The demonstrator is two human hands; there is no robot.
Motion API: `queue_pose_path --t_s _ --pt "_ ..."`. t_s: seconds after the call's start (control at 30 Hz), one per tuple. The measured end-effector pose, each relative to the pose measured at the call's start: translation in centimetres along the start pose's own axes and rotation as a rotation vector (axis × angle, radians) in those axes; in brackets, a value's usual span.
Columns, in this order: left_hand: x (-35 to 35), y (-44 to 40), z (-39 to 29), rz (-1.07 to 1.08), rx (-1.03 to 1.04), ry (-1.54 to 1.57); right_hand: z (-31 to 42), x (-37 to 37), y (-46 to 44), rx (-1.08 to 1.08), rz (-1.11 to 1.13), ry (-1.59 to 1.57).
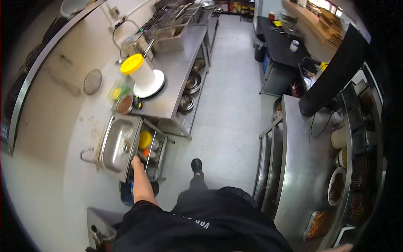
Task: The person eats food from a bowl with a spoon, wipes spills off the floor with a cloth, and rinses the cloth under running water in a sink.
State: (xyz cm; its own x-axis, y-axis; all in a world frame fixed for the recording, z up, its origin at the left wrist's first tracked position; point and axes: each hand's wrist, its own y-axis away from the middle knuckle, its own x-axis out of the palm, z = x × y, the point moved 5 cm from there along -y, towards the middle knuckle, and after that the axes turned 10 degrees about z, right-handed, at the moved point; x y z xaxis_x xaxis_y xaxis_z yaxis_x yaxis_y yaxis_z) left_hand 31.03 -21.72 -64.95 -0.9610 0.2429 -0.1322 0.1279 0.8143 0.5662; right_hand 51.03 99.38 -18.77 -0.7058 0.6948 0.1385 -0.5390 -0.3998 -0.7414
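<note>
My left hand (136, 162) is at the end of my outstretched arm, by the front edge of the steel sink (112, 138). It looks small here, and I cannot make out whether it touches the rim or how its fingers lie. A curved tap (87, 154) stands at the sink's wall side. Only a sliver of my right hand (343, 248) shows at the bottom right corner, near the steel counter (294, 168); its fingers are mostly cut off. Close to it on that counter sits a tray of orange-brown food (315, 226).
Left of the aisle (224, 101), a steel table (172, 71) bears a white tub with a yellow lid (132, 64). Pans (187, 102) fill its lower shelf. A black column-like object (336, 69) rises from the right counter, near a bowl of dark food (336, 187).
</note>
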Motion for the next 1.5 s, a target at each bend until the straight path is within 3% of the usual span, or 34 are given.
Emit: queue_pose_path --t_s 0.1,0.23,0.33,0.5,0.57,0.6,0.63,0.67,0.77,0.87,1.0,1.13,1.3,1.33,1.4,1.5 --pt "5.0 -3.5 -4.6 0.032 0.04 0.139 6.0 -2.7 2.5 0.076 -0.013 -0.18" --pt "10.5 -13.1 -10.0 0.081 0.009 0.402 12.0 -5.1 6.0 -0.101 -0.047 -0.125" --pt "13.8 -18.2 -15.1 0.274 0.066 0.42 15.7 -6.0 8.1 -0.034 -0.215 -0.274" --pt "18.5 -18.6 -20.9 0.391 -0.036 0.313 14.7 -3.6 5.5 -0.122 -0.201 -0.063" --pt "19.2 -18.7 -21.4 0.331 -0.084 0.317 11.7 -2.3 3.7 -0.158 -0.169 0.122" --pt "19.4 -20.8 -20.5 0.404 -0.107 0.467 12.0 -2.7 4.4 -0.156 -0.148 0.244" --pt "20.2 -22.8 -20.1 0.477 -0.132 0.619 12.5 -2.9 4.6 -0.196 -0.131 0.157" --pt "19.9 -20.6 -20.6 0.338 -0.111 0.603 14.4 -3.6 6.3 -0.219 -0.087 0.023" --pt "20.2 -23.0 -19.6 0.322 -0.16 0.668 24.5 -5.4 13.4 -0.264 0.057 -0.267" --pt "19.8 -31.2 -17.6 0.405 -0.095 0.568 33.0 -4.7 18.8 -0.287 0.212 -0.501" --pt "17.9 -24.9 -18.6 0.226 0.048 0.642 41.8 0.4 25.8 -0.275 0.407 -0.768" --pt "12.7 -19.1 -17.7 0.14 0.051 0.544 47.5 7.0 32.5 -0.229 0.566 -0.972" --pt "11.3 -7.8 -18.2 0.278 0.118 0.438 52.3 15.7 41.0 -0.167 0.739 -1.103" --pt "13.9 -1.4 -19.6 0.297 0.189 0.406 52.1 18.0 42.5 -0.16 0.836 -1.173" --pt "17.5 2.2 -18.7 0.348 0.16 0.42 53.4 21.8 46.1 -0.098 0.992 -1.183" --pt "26.3 9.7 -18.0 0.633 0.099 0.395 58.4 24.0 53.4 0.007 1.177 -1.348"
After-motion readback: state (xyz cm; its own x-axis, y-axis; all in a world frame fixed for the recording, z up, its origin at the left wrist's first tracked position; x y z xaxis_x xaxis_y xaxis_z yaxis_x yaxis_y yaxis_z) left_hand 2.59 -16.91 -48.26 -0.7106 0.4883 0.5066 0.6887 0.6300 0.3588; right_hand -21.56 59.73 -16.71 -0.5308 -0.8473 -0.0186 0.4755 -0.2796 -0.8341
